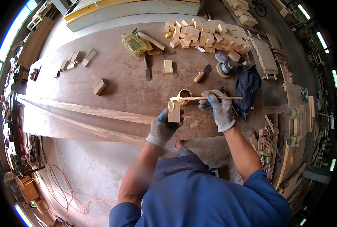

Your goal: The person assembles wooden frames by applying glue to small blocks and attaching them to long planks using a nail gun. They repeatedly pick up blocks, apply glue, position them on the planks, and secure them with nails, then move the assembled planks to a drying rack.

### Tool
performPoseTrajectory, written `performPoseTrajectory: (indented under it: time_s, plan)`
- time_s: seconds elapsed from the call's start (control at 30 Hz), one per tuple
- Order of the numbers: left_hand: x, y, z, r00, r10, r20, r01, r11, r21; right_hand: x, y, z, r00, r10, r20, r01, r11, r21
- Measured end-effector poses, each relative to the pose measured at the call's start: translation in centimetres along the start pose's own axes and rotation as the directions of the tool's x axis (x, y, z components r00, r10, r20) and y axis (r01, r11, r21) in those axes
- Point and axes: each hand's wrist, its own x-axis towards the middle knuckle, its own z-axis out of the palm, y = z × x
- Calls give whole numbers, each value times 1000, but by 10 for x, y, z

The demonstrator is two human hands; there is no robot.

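Observation:
My left hand (164, 126), in a grey and blue work glove, is closed round a small pale wood block (173, 115) held above the near side of the table. A patch of cream-coloured paste sits on the block's upper left part. My right hand (218, 108), gloved too, pinches a thin wooden stick (195, 98) that lies level, its paste-coated tip just over the block's top end. Behind the stick stands a small round pot (184, 92) with a crusted rim; the stick crosses in front of it, and the pot's contents are hard to make out.
Small wood blocks (202, 34) are heaped at the far right. A sander (226, 69), dark cloth (247, 89), scraper (203, 73), chisel (148, 68), hammer (151, 40) and yellowish plastic bottle (134, 44) lie about the table (119, 83). Long wood strips (89, 110) stretch left.

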Motion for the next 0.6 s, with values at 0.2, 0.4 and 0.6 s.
performPoseTrajectory:
  time_s: [0.2, 0.4, 0.6]
  plan:
    - [0, 2, -1, 998, 55, 28, -60, 969, 239, -14, 3, -2, 977, -146, 153, 169, 974, -148]
    - [5, 3, -3, 997, -21, -81, 17, 998, -57, -38, -15, 2, 942, -108, 318, 199, 942, -270]
    - [5, 4, -6, 995, -13, -96, 8, 998, -58, -45, -14, -2, 934, -97, 344, 185, 955, -232]
